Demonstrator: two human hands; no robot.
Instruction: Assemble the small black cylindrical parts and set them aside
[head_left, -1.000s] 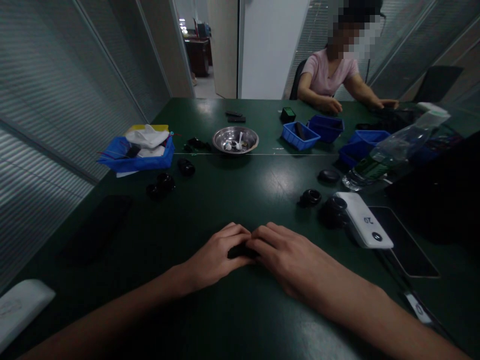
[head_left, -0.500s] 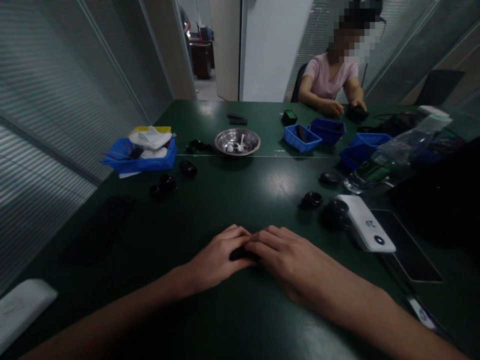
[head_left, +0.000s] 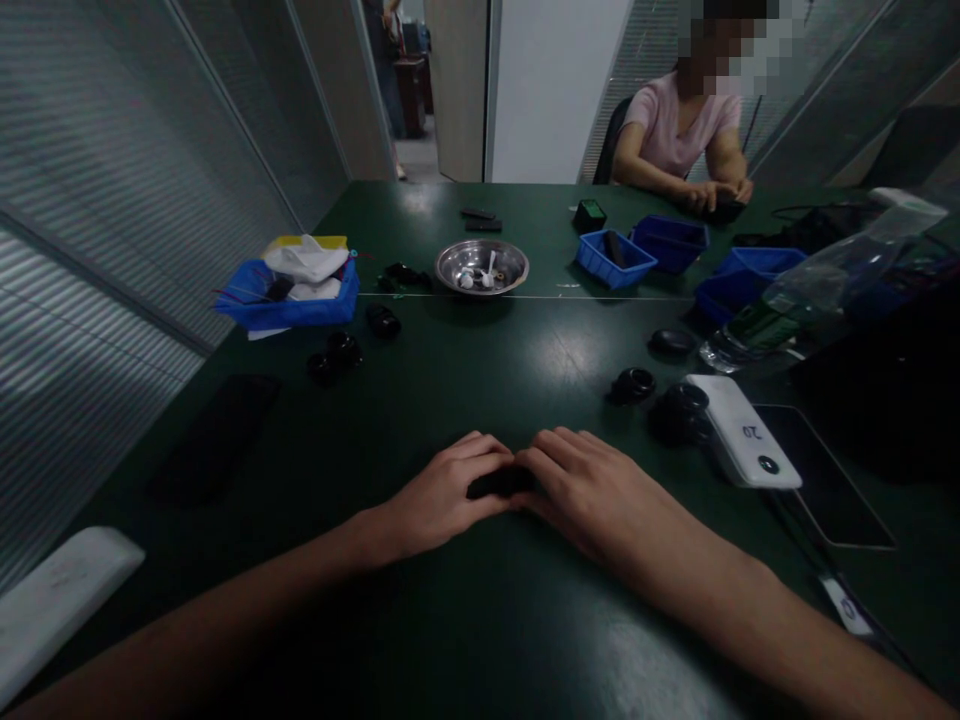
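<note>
Grip essentially unchanged over the last second, the left hand (head_left: 448,490) and right hand (head_left: 585,478) remain curled partly closed on a mostly hidden dark object (head_left: 489,485) at 6 o'clock in view, suggesting continued in-place handling.

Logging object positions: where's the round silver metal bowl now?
In the head view, the bowl stands on the dark green table beyond the left hand and right hand, between small black parts at its left and a blue plastic bin at its right.

The held piece (head_left: 495,484) is black, the table (head_left: 465,380) dark green (pale line (head_left: 547,298) across it), the bowl (head_left: 517,268) silver.
</note>
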